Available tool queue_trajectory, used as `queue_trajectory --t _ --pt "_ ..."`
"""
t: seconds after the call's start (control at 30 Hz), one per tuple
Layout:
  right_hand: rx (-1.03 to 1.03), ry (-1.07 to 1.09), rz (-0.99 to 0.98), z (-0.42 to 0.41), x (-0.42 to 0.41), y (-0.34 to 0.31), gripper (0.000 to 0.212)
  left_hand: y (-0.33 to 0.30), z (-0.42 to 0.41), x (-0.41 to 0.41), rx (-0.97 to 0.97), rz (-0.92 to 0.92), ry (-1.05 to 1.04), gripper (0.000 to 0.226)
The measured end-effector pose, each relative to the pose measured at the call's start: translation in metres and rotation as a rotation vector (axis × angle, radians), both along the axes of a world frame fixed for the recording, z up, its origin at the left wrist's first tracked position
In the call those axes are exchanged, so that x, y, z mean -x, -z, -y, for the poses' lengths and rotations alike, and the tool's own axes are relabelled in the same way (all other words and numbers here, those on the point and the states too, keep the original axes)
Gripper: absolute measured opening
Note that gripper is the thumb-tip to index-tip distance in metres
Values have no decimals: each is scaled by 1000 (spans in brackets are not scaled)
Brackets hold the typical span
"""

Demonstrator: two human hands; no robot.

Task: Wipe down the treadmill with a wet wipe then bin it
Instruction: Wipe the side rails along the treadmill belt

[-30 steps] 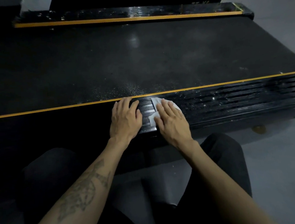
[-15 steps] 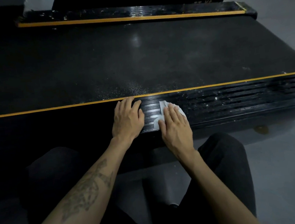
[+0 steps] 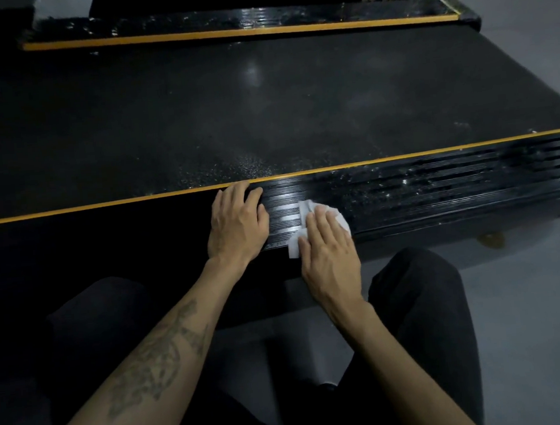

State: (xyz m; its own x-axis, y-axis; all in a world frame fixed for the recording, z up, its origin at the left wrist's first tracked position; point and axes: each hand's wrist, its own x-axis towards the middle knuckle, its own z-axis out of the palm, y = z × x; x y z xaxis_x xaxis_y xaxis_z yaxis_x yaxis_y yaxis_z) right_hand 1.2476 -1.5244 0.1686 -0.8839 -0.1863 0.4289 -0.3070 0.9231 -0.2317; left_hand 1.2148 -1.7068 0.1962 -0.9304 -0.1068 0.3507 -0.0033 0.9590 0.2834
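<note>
Head view: right hand point(image 3: 330, 255), fingers flat, presses crumpled white wet wipe point(image 3: 309, 221) onto ribbed black treadmill side rail point(image 3: 437, 190) with yellow stripe. Left hand point(image 3: 237, 224) rests beside it, fingers loosely spread, holding nothing.

The scene is showing dim and low in contrast, blacks crushing to the left of the left hand point(image 3: 237, 224). A soft glare spot is glinting on the belt point(image 3: 252, 69) well beyond the hands, and wet streaks are shining on the ribbed rail point(image 3: 437, 183) right of the right hand point(image 3: 329, 252), smearing with blur toward the edge. Straight lines are bowing near the frame's borders.
</note>
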Motion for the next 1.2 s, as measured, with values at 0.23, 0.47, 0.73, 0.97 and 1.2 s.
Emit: queue_trajectory --t 0.23,0.47,0.73,0.97,1.2 --pt "-17 -73 -9 -6 19 -3 51 1 -1 -2 -13 -22 24 42" --pt "43 -51 -84 -4 -7 11 44 -4 -3 0 11 78 82 54" --pt "42 -11 -74 -16 6 7 44 -11 -14 10 18 98 19 43" --pt "5 -143 -112 -13 7 4 43 -6 -41 22 -47 124 -86 42" --pt "76 -44 -74 -16 -11 8 42 -2 -47 26 23 125 -18 50"
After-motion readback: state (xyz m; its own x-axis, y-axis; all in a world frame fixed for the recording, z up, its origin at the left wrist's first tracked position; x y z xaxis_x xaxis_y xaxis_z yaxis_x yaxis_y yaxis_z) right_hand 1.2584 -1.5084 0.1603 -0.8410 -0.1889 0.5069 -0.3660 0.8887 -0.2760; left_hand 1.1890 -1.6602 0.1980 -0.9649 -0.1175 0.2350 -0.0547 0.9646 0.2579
